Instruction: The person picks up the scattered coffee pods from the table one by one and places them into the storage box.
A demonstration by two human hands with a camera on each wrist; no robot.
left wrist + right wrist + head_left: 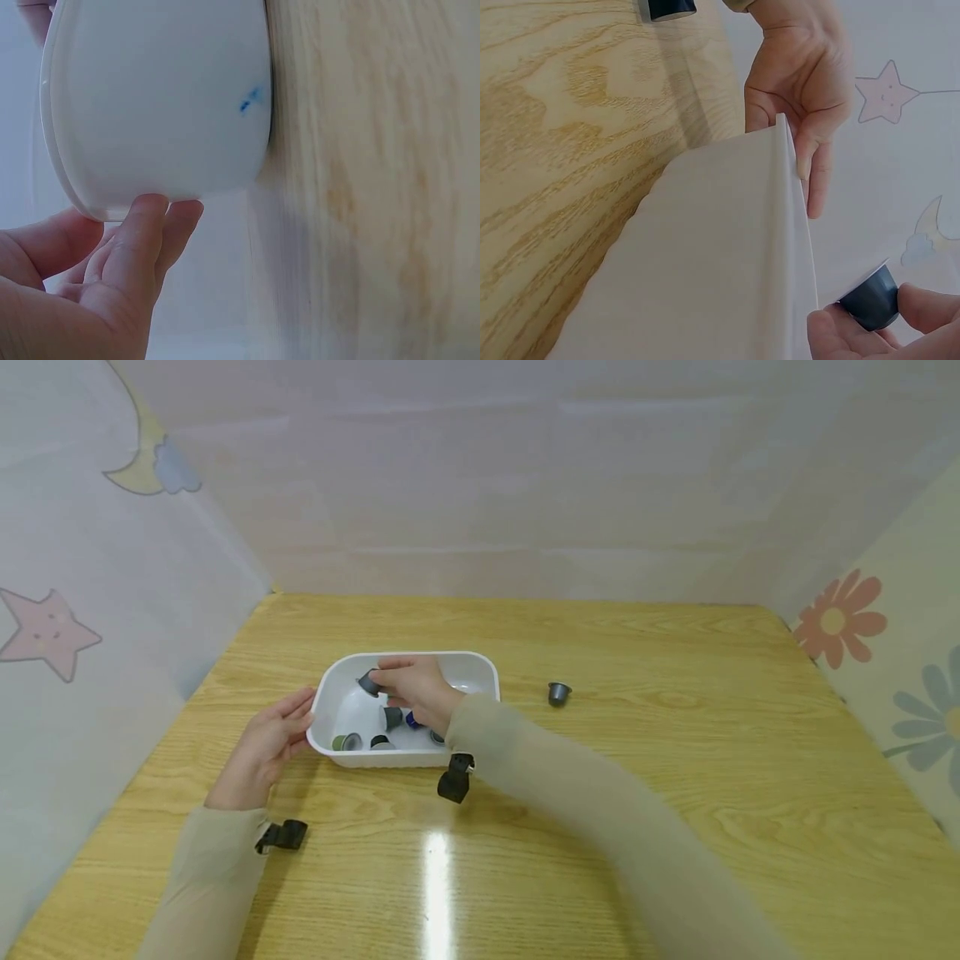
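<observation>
A white plastic tub (397,760) stands on the wooden table with several coffee capsules inside. My left hand (270,735) grips its left end, with the thumb at the rim and the fingers against the outer wall, as the left wrist view shows. Over the tub's left part, my right hand (423,687) pinches a dark coffee capsule (874,298) between thumb and fingers. Beneath it lie a grey capsule (392,717), a blue one (412,720) and a green one (339,742) by the front left corner. The right hand and sleeve hide part of the tub's inside.
One dark grey capsule (558,694) stands on the table (675,735) to the right of the tub. Printed sheets (480,485) wall off the back and both sides. A black camera strap (454,781) hangs from the right wrist, close to the tub's front wall.
</observation>
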